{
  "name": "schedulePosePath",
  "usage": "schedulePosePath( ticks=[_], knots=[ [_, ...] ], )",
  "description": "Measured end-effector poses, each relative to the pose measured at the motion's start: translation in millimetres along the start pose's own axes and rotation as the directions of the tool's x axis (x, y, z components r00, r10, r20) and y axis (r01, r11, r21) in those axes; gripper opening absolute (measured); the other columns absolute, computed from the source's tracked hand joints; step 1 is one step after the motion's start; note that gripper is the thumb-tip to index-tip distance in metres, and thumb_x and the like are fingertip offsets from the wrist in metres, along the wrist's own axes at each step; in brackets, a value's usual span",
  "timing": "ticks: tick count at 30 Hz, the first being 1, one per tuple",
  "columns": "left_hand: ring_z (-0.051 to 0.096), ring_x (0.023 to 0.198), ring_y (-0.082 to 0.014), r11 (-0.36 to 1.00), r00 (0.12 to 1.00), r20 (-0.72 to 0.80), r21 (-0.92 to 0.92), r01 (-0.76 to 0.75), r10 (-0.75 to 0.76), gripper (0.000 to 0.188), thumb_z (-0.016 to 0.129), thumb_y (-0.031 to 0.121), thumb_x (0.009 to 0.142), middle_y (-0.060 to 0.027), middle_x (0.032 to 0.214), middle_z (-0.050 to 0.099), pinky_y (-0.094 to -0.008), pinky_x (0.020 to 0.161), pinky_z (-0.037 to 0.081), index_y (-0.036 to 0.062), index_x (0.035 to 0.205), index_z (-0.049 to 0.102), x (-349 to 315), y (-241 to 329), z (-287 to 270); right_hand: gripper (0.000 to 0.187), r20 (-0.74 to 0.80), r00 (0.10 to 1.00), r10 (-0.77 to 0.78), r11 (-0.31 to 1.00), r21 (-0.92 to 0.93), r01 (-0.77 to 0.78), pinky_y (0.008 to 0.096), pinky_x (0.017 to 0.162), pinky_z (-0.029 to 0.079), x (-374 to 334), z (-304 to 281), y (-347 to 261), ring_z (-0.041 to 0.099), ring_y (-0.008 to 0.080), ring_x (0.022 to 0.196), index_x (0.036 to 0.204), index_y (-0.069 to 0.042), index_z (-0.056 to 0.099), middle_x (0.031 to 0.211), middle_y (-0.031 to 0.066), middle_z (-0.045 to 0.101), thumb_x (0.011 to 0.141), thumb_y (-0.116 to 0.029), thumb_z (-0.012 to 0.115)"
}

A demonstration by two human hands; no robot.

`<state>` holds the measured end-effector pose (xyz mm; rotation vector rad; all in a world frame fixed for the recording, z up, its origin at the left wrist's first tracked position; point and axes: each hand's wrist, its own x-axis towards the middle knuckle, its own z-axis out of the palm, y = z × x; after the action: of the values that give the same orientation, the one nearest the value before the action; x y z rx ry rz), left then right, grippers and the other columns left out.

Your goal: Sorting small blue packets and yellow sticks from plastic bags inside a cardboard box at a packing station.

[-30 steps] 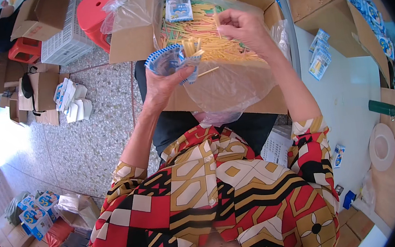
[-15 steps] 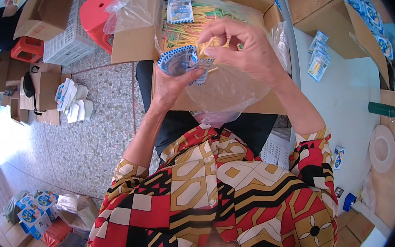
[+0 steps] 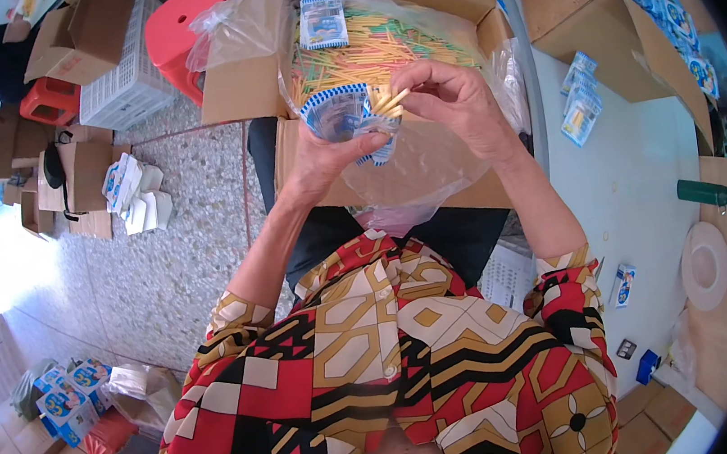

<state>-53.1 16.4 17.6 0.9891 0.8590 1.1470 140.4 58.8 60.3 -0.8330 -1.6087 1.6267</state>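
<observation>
My left hand [image 3: 320,164] is closed around an opened blue-and-white packet [image 3: 337,114] with a striped rim, thumb across its front. Several pale yellow sticks [image 3: 386,102] stand up out of the packet's right side. At their upper ends is my right hand [image 3: 463,115], its thumb and forefinger pinched on a stick. Both hands are above a cardboard carton [image 3: 247,91] lined with a clear plastic bag [image 3: 402,172]. Inside lies a thick layer of thin yellow, pink and green sticks [image 3: 361,57], with another blue-and-white packet [image 3: 323,23] on top.
To the right, a pale table [image 3: 626,186] bears several small packets [image 3: 581,114], a green cylinder [image 3: 702,195] and an open carton [image 3: 572,2] beside many blue packets [image 3: 659,9]. On the left are a red stool [image 3: 180,27], a white crate [image 3: 124,84] and stacked cartons.
My right hand has shifted slightly up at the packet's opening, and the yellow sticks now show more plainly, standing out of it. My left hand still holds the packet.
</observation>
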Motion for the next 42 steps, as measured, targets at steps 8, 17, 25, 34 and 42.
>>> schedulePosePath(
  ticks=[8, 17, 25, 34, 42],
  knots=[
    [0.056, 0.094, -0.0126, 0.996, 0.999, -0.032, -0.079, -0.038, 0.036, 0.037, 0.064, 0.013, 0.081, -0.0038, 0.103, 0.06, -0.0293, 0.083, 0.046, 0.0033, 0.114, 0.053, 9, -12, 25, 0.012, -0.306, 0.937, -0.17, 0.984, -0.111, 0.142, 0.0196, 0.074, 0.044, -39, -40, -18, 0.054, 0.0065, 0.079, 0.099, -0.001, 0.053, 0.087, 0.0029, 0.058, 0.088, -0.003, 0.049],
    [0.057, 0.089, -0.0104, 0.998, 0.995, -0.09, 0.053, -0.025, 0.03, 0.031, 0.06, 0.01, 0.083, -0.0023, 0.1, 0.06, -0.0263, 0.077, 0.047, 0.0044, 0.113, 0.053, 24, -34, 66, 0.011, -0.628, 0.727, -0.279, 0.909, -0.416, -0.011, 0.0232, 0.074, 0.043, -145, -202, 6, 0.051, 0.0073, 0.078, 0.1, -0.006, 0.051, 0.083, 0.0005, 0.056, 0.09, -0.01, 0.048],
    [0.056, 0.091, -0.0122, 0.995, 0.996, -0.085, 0.097, 0.031, -0.023, 0.034, 0.06, 0.013, 0.084, -0.0031, 0.104, 0.059, -0.0284, 0.078, 0.047, 0.0051, 0.116, 0.051, 28, -36, 93, 0.01, -0.745, 0.65, -0.15, 0.929, -0.332, -0.166, 0.0219, 0.078, 0.04, -225, -301, 56, 0.048, 0.006, 0.085, 0.099, -0.007, 0.051, 0.088, -0.002, 0.052, 0.09, -0.009, 0.048],
    [0.055, 0.093, -0.0121, 0.986, 0.992, -0.126, 0.165, 0.015, 0.006, 0.033, 0.059, 0.013, 0.084, -0.0034, 0.104, 0.059, -0.0289, 0.08, 0.047, 0.0055, 0.115, 0.051, 22, -35, 98, 0.019, -0.789, 0.528, -0.315, 0.854, -0.479, -0.206, 0.0231, 0.083, 0.04, -214, -311, 69, 0.051, 0.0088, 0.092, 0.106, -0.006, 0.054, 0.1, 0.0009, 0.057, 0.087, -0.007, 0.051],
    [0.057, 0.087, -0.0118, 0.996, 0.998, -0.048, 0.084, -0.03, 0.034, 0.03, 0.062, 0.007, 0.081, -0.0037, 0.098, 0.061, -0.0263, 0.077, 0.047, 0.0014, 0.11, 0.055, 25, -24, 69, 0.021, -0.674, 0.665, -0.322, 0.813, -0.557, -0.169, 0.0231, 0.082, 0.041, -114, -175, 12, 0.051, 0.0093, 0.089, 0.106, -0.004, 0.054, 0.098, 0.0015, 0.056, 0.085, -0.003, 0.052]
  ],
)
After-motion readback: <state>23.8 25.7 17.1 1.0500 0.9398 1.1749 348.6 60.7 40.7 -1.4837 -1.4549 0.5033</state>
